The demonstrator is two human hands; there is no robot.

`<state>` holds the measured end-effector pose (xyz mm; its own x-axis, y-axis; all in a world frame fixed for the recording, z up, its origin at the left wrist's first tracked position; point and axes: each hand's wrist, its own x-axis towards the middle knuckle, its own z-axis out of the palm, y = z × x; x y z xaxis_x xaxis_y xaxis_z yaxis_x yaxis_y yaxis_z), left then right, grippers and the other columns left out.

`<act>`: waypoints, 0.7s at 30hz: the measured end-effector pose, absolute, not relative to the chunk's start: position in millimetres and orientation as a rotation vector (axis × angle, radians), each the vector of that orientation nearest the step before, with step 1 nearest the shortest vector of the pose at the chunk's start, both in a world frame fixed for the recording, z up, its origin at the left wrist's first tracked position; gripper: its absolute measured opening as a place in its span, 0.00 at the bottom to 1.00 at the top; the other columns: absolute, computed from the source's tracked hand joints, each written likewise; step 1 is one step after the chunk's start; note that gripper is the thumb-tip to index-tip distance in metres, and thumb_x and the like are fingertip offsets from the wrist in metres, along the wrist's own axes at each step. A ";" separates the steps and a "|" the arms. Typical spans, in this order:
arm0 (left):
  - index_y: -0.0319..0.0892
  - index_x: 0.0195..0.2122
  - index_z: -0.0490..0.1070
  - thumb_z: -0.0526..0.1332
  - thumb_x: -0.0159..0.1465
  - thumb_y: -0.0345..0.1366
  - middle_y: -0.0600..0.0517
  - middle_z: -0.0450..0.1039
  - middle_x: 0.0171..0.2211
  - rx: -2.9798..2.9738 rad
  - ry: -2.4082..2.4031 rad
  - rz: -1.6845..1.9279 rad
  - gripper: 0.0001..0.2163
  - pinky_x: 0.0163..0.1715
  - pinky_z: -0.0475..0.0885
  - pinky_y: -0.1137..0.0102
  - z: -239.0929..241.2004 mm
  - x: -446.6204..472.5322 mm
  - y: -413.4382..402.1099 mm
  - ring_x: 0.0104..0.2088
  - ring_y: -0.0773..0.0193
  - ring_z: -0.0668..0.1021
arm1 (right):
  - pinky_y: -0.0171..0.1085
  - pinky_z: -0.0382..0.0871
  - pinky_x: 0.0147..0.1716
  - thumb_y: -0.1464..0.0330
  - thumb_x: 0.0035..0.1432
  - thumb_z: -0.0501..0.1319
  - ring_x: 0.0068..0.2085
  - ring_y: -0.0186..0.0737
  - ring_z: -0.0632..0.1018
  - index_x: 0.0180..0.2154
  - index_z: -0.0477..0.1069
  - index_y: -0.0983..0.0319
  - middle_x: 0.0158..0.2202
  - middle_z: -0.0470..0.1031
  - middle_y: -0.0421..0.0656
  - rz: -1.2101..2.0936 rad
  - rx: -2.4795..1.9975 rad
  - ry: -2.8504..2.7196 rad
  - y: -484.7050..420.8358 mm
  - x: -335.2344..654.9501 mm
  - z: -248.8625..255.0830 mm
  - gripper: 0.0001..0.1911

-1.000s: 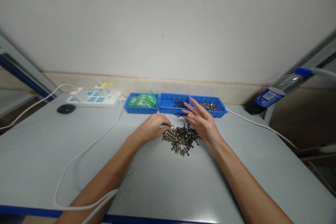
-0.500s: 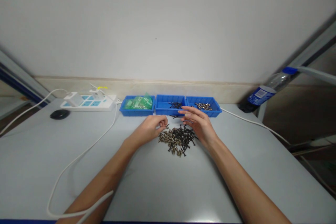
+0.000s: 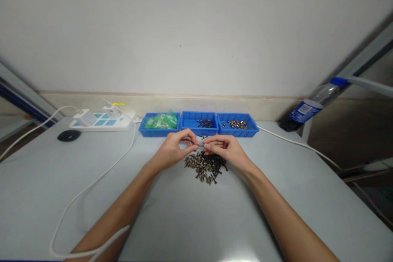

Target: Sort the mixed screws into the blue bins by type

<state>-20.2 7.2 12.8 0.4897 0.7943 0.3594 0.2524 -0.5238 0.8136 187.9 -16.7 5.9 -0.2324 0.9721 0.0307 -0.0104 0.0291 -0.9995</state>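
A heap of small black and brass-coloured screws [image 3: 206,165] lies in the middle of the grey table. Just above its far edge my left hand [image 3: 175,150] and my right hand [image 3: 226,150] meet fingertip to fingertip. Both are pinched together, apparently on one small screw [image 3: 201,146] held between them. Behind the hands stand three blue trays in a row: the left tray [image 3: 159,128] holds green plastic bags, the middle tray [image 3: 199,123] a few black screws, the right tray [image 3: 237,125] silvery screws.
A white power strip [image 3: 101,121] with plugs and a black round object [image 3: 69,135] sit at the back left. White cables [image 3: 101,172] cross the table on both sides. A plastic bottle [image 3: 310,107] leans at the back right.
My right hand has come down from an open pose over the trays and closed into a pinch. The left hand has lifted off the heap to meet it.
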 end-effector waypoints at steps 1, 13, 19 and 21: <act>0.38 0.34 0.71 0.65 0.62 0.32 0.50 0.77 0.33 2.025 0.865 1.000 0.04 0.40 0.76 0.69 13.0 -20.0 6.8 0.34 0.66 0.78 | 0.41 0.73 0.36 0.61 0.47 0.72 0.31 0.40 0.80 0.35 0.80 0.61 0.27 0.81 0.44 1.395 -1.042 -1.373 -17.4 187.6 6.1 0.13; 0.41 0.52 0.73 0.54 0.68 0.28 0.45 0.77 0.50 2.672 0.985 0.682 0.14 0.54 0.70 0.60 -13.9 -1.0 28.0 0.52 0.56 0.76 | 0.49 0.68 0.55 0.62 0.51 0.70 0.53 0.48 0.78 0.50 0.77 0.54 0.54 0.77 0.46 1.220 -0.925 -1.150 -10.4 190.1 2.8 0.22; 0.38 0.41 0.77 0.55 0.66 0.26 0.42 0.78 0.39 2.910 1.186 0.256 0.10 0.43 0.72 0.61 -10.4 24.3 33.5 0.43 0.50 0.78 | 0.44 0.72 0.45 0.64 0.51 0.70 0.44 0.45 0.80 0.46 0.78 0.57 0.50 0.79 0.48 1.258 -0.951 -1.023 -8.7 194.0 2.6 0.18; 0.38 0.40 0.76 0.55 0.66 0.26 0.42 0.77 0.38 2.901 1.215 0.281 0.10 0.42 0.71 0.61 -7.7 24.7 32.3 0.42 0.50 0.77 | 0.42 0.72 0.43 0.64 0.51 0.70 0.41 0.43 0.80 0.44 0.78 0.58 0.48 0.80 0.47 1.261 -0.960 -1.003 -8.6 195.7 3.3 0.17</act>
<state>24.7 32.3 -7.7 0.6882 0.7055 0.1693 0.7082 -0.7039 0.0540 195.7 -8.6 3.3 0.0405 0.9972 0.0631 -0.2852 0.0720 -0.9558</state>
